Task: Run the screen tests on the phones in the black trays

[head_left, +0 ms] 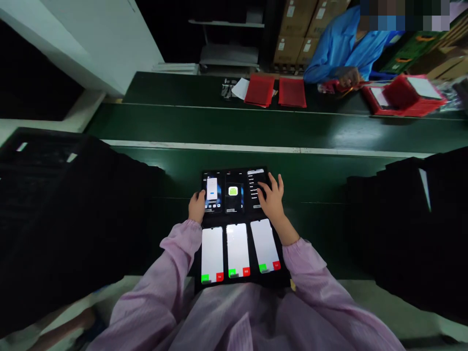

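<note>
A black tray (196, 229) on the green bench in front of me holds two rows of three phones. The near row (238, 249) shows white screens with green and red buttons at the bottom. The far row shows a blue-white screen (212, 191), a green icon (233, 191) and a menu list (253, 187). My left hand (196, 205) rests at the left edge of the far-left phone, thumb on it. Fingers spread, my right hand (272, 197) lies on the far-right phone's screen.
Stacks of black trays stand at my left (62, 209) and right (413, 229). Beyond a green conveyor belt (256, 129), red trays (259, 90) lie on a far bench, where a person in a blue coat (343, 44) works beside a red crate (405, 95).
</note>
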`<state>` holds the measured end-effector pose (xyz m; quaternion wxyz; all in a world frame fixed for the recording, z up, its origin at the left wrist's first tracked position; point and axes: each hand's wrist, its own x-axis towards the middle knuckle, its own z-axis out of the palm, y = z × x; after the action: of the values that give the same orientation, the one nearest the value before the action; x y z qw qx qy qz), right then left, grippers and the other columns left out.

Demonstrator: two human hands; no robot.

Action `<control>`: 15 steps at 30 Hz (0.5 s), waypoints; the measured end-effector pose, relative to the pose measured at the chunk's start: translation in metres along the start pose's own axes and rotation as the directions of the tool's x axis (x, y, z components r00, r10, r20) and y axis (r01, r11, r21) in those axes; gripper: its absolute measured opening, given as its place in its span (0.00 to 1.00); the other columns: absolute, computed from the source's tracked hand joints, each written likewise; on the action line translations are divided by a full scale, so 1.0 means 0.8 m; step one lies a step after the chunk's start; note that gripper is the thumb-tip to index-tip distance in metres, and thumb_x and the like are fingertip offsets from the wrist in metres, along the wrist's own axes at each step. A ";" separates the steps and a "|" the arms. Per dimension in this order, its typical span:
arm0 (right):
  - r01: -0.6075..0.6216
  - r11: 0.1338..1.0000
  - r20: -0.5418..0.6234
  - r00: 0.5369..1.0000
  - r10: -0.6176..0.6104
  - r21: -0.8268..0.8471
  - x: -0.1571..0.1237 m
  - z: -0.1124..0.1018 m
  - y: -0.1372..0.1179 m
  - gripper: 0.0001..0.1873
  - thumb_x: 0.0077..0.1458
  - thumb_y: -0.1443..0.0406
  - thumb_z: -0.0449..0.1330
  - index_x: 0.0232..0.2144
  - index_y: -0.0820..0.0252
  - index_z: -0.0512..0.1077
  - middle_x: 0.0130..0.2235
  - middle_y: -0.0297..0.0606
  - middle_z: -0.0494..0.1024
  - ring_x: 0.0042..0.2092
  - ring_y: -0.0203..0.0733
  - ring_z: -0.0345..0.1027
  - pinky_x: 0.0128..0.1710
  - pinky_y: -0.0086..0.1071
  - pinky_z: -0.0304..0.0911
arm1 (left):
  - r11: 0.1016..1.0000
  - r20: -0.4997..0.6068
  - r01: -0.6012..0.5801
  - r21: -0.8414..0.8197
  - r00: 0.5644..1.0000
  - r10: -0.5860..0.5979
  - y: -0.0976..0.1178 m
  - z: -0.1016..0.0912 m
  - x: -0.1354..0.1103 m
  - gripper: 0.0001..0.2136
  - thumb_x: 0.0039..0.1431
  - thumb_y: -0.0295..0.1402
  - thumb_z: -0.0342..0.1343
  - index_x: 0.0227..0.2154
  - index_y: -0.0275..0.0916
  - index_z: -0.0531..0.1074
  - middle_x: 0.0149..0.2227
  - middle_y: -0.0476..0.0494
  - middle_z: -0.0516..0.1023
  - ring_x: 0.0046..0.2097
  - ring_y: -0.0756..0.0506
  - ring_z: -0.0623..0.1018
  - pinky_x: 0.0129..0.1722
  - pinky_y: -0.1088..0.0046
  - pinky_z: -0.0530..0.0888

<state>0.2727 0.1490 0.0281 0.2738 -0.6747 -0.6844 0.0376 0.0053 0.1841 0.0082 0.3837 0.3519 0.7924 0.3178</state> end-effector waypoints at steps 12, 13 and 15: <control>-0.036 0.997 0.110 0.993 0.043 -0.065 0.024 0.009 -0.009 0.21 0.70 0.56 0.51 0.55 0.55 0.79 0.74 0.45 0.57 0.76 0.73 0.35 0.67 0.78 0.43 | 0.994 -0.022 0.014 -0.106 1.000 -0.016 -0.003 0.002 0.001 0.11 0.61 0.43 0.53 0.32 0.44 0.76 0.38 0.41 0.83 0.53 0.36 0.80 0.58 0.60 0.73; -0.006 0.999 0.124 0.992 0.013 -0.052 0.025 0.009 -0.013 0.21 0.70 0.56 0.51 0.55 0.54 0.79 0.75 0.44 0.57 0.76 0.72 0.35 0.68 0.78 0.42 | 0.993 -0.018 0.017 -0.116 1.000 -0.019 -0.004 0.002 0.002 0.11 0.60 0.43 0.53 0.32 0.44 0.76 0.37 0.41 0.83 0.52 0.36 0.80 0.57 0.60 0.73; 0.062 0.998 0.162 0.985 -0.058 -0.021 0.028 0.010 -0.024 0.20 0.71 0.56 0.52 0.55 0.52 0.79 0.76 0.40 0.55 0.77 0.71 0.34 0.69 0.76 0.42 | 0.991 -0.012 0.021 -0.133 1.000 -0.023 -0.007 0.002 0.003 0.11 0.60 0.44 0.53 0.32 0.44 0.75 0.36 0.42 0.83 0.50 0.37 0.80 0.56 0.60 0.74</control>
<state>0.2533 0.1712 0.0367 0.2095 -0.6520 -0.7249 0.0749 0.0038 0.1832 0.0024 0.4045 0.3146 0.7759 0.3681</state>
